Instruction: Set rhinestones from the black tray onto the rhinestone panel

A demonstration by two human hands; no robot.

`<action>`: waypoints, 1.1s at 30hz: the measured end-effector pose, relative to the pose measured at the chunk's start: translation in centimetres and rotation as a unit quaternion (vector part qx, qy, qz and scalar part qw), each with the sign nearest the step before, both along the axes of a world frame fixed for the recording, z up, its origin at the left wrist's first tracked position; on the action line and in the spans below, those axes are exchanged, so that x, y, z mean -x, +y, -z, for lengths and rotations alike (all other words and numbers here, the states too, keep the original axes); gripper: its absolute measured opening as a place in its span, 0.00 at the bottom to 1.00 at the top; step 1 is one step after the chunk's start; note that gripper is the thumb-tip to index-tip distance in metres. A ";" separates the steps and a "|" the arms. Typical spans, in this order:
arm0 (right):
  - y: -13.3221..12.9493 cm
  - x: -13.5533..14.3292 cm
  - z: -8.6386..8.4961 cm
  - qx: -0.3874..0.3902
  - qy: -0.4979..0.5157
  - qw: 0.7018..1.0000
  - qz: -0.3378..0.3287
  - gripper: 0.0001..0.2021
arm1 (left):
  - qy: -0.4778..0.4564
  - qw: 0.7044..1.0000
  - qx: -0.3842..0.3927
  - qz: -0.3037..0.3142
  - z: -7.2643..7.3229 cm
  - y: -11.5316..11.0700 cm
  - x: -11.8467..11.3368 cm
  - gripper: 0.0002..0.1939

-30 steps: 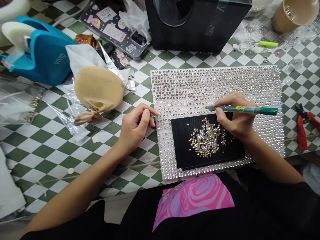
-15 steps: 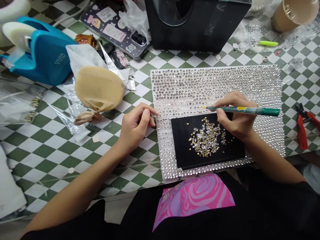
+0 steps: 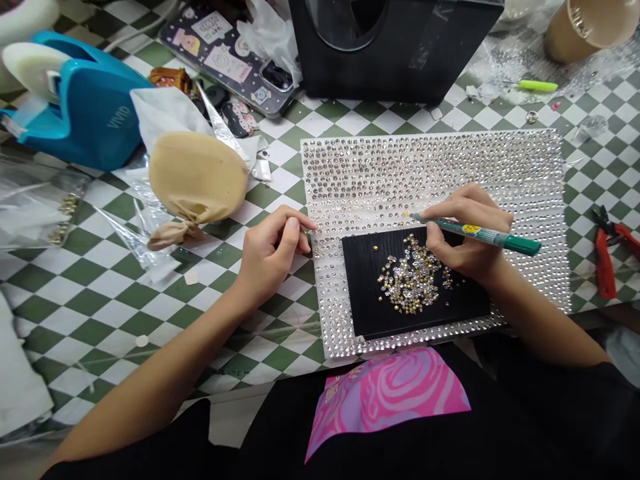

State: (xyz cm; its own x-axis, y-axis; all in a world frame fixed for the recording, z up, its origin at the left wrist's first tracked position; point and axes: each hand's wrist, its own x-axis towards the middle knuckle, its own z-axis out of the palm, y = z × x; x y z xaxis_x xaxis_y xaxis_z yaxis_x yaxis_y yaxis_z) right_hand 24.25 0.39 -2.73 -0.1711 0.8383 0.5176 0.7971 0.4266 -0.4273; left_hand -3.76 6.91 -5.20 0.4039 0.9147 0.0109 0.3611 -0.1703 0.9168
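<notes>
A clear sheet (image 3: 390, 167) covered in rows of rhinestones lies on the checked table. On its near part sits a black tray (image 3: 370, 300) holding a heap of loose rhinestones (image 3: 411, 277). My right hand (image 3: 467, 233) grips a green pen (image 3: 480, 233), whose yellow tip touches the sheet just beyond the tray's far edge. My left hand (image 3: 273, 250) rests at the sheet's left edge, its fingers curled with the fingertips pinching that edge.
A beige stuffed pouch (image 3: 197, 177) and a blue tape dispenser (image 3: 85, 107) lie to the left. A black box (image 3: 395, 47) and a phone (image 3: 230, 57) stand behind the sheet. Red pliers (image 3: 607, 250) lie at the right, a paper cup (image 3: 583, 27) far right.
The pen's back end has dropped and swung toward me, so the pen now slants. Its tip stays on the same spot. My left hand has not moved.
</notes>
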 end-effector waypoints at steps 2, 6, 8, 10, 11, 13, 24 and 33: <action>0.0 0.0 0.1 -0.008 0.006 1.000 -0.005 0.11 | -0.003 1.000 -0.003 0.002 0.0 0.0 0.0 0.13; 0.0 0.0 0.1 -0.007 0.004 1.000 -0.008 0.12 | -0.004 1.000 -0.002 0.003 -0.1 0.0 0.0 0.13; 0.0 -0.1 0.1 -0.006 0.012 1.000 -0.008 0.12 | -0.001 1.000 0.000 0.002 -0.1 0.0 0.0 0.13; -0.1 -0.2 0.0 -0.014 0.045 0.999 -0.010 0.11 | 0.000 1.000 0.004 0.002 -0.1 0.0 0.0 0.13; -0.2 -0.2 -0.1 -0.016 0.068 0.997 -0.014 0.10 | 0.001 1.000 0.006 0.002 -0.2 0.0 0.0 0.13; -0.2 -0.3 -0.1 -0.014 0.114 0.993 -0.031 0.08 | 0.002 1.000 0.005 0.004 -0.2 0.0 0.0 0.13; -0.3 -0.4 -0.2 -0.013 0.101 0.993 -0.062 0.06 | -0.002 1.000 -0.005 0.002 0.0 0.0 0.0 0.13; -0.3 -0.6 0.6 -0.032 0.099 0.993 0.055 0.07 | -0.011 1.000 -0.004 0.005 0.0 0.0 -0.1 0.13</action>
